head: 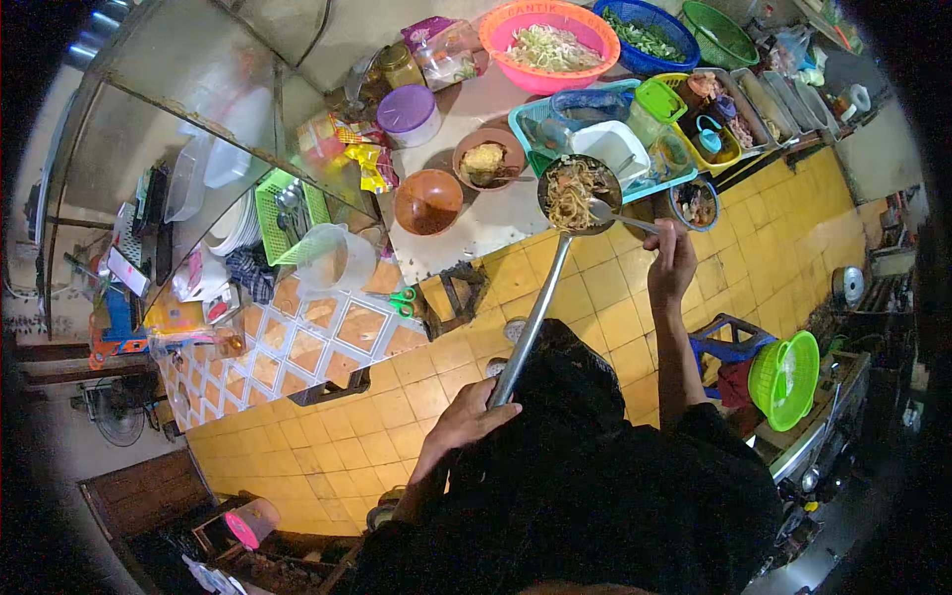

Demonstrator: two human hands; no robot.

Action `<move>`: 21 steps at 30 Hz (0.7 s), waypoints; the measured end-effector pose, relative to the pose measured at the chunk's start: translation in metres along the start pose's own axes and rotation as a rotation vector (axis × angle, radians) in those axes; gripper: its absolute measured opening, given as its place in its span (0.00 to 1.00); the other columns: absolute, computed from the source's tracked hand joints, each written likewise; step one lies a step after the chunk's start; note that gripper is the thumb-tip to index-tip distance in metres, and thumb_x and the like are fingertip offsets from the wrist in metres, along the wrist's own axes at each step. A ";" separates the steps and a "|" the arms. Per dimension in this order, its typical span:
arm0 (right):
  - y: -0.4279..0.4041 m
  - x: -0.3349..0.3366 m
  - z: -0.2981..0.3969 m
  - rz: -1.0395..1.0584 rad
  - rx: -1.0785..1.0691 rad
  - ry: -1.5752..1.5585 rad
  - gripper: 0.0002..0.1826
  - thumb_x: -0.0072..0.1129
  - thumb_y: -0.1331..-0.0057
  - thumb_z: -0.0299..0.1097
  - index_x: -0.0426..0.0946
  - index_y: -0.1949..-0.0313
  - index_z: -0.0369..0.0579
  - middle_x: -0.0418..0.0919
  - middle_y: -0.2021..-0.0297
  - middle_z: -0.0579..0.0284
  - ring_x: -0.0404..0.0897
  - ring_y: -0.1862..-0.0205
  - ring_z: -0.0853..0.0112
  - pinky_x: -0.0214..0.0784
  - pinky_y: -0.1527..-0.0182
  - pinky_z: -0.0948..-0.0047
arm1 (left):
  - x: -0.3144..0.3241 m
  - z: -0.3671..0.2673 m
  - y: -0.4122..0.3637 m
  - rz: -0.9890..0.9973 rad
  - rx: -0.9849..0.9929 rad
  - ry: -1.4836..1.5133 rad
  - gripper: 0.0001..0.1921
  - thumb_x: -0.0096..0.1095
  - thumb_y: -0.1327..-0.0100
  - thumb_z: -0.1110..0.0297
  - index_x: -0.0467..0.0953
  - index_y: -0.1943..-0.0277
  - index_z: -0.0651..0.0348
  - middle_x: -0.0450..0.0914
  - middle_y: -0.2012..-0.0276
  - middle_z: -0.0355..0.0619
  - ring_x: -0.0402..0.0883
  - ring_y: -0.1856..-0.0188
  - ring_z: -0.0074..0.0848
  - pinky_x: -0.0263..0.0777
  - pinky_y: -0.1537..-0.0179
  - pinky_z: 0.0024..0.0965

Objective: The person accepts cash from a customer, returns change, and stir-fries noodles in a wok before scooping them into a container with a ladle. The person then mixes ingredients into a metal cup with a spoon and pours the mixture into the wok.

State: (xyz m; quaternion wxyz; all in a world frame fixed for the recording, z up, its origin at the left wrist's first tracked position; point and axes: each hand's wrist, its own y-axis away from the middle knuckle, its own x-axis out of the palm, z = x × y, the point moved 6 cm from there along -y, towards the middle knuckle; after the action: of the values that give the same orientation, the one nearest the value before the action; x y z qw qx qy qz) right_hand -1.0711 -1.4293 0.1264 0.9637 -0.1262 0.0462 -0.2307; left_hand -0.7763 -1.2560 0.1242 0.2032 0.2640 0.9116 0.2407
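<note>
My left hand (470, 416) is closed around the end of a long metal handle. That handle belongs to a round ladle (550, 269), whose bowl is full of cooked noodles (571, 195) with bits of vegetable. In my right hand (671, 260) is a metal spoon (628, 220), its tip in the noodles. The ladle's bowl is held at the table edge, beside a light blue plastic basket (662, 187). To its left on the table are a brown bowl (487, 134) with pale yellow food and a spoon, and an orange-brown bowl (429, 208).
Behind stand a pink basin (491, 63) of shredded cabbage and a blue basket (688, 59) of chopped greens. A bucket of scraps (715, 207) is near my right hand. Green-handled scissors (402, 301) lie on the patterned tabletop. A blue stool (732, 335) stands at right.
</note>
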 end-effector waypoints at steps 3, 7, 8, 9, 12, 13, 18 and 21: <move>0.008 0.017 0.019 0.135 -0.251 0.407 0.10 0.47 0.33 0.34 0.74 0.66 0.41 0.70 0.79 0.64 0.68 0.77 0.77 0.62 0.71 0.78 | 0.001 0.003 -0.002 0.015 -0.025 0.005 0.18 0.61 0.43 0.52 0.68 0.68 0.60 0.67 0.77 0.41 0.66 0.73 0.25 0.63 0.69 0.32; 0.006 0.018 -0.014 0.031 0.024 -0.158 0.12 0.45 0.32 0.36 0.73 0.66 0.41 0.70 0.80 0.65 0.67 0.78 0.78 0.61 0.73 0.78 | 0.000 0.004 -0.005 0.046 -0.072 -0.038 0.19 0.60 0.44 0.51 0.68 0.67 0.60 0.67 0.76 0.41 0.67 0.72 0.25 0.64 0.68 0.31; 0.006 0.016 -0.022 -0.005 0.139 -0.212 0.12 0.44 0.32 0.37 0.72 0.66 0.41 0.69 0.81 0.65 0.65 0.79 0.79 0.60 0.74 0.78 | 0.000 0.006 -0.004 0.042 -0.070 -0.006 0.19 0.60 0.44 0.51 0.68 0.67 0.60 0.67 0.76 0.41 0.66 0.72 0.24 0.63 0.68 0.31; 0.005 0.015 -0.020 -0.003 0.141 -0.213 0.12 0.44 0.32 0.37 0.72 0.66 0.41 0.69 0.81 0.65 0.65 0.79 0.79 0.60 0.74 0.78 | -0.001 0.007 -0.003 0.036 -0.069 0.027 0.19 0.60 0.44 0.51 0.68 0.67 0.60 0.67 0.76 0.40 0.66 0.72 0.24 0.63 0.68 0.30; 0.003 0.013 -0.022 0.053 0.285 -0.383 0.13 0.46 0.32 0.39 0.72 0.63 0.42 0.70 0.80 0.65 0.67 0.78 0.79 0.60 0.73 0.80 | -0.007 -0.002 0.001 0.015 -0.030 0.019 0.20 0.61 0.44 0.52 0.67 0.68 0.63 0.69 0.77 0.45 0.69 0.72 0.29 0.65 0.67 0.34; 0.001 0.013 -0.020 0.055 0.288 -0.384 0.13 0.46 0.32 0.39 0.72 0.63 0.42 0.70 0.80 0.65 0.67 0.78 0.79 0.60 0.73 0.80 | -0.008 0.000 0.002 0.013 -0.033 0.019 0.20 0.61 0.44 0.52 0.67 0.68 0.63 0.69 0.77 0.45 0.69 0.72 0.29 0.65 0.67 0.34; -0.021 0.004 0.021 -0.031 0.218 -0.418 0.12 0.45 0.32 0.36 0.71 0.65 0.40 0.67 0.81 0.64 0.67 0.79 0.77 0.60 0.75 0.79 | -0.012 0.002 0.007 0.040 -0.036 0.031 0.20 0.62 0.44 0.53 0.68 0.66 0.64 0.69 0.76 0.45 0.67 0.72 0.28 0.64 0.66 0.34; -0.034 0.002 0.046 -0.016 0.158 -0.458 0.12 0.44 0.32 0.35 0.72 0.65 0.39 0.65 0.81 0.65 0.66 0.79 0.77 0.60 0.74 0.79 | -0.016 0.008 0.013 0.008 -0.015 0.037 0.18 0.62 0.43 0.55 0.69 0.65 0.64 0.69 0.76 0.44 0.67 0.72 0.28 0.64 0.66 0.34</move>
State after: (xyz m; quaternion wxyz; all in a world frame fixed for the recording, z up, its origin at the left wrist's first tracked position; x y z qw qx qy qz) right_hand -1.0772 -1.4496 0.1800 0.9541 -0.0998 -0.1926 -0.2067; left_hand -0.7549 -1.2532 0.1285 0.1871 0.2617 0.9123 0.2533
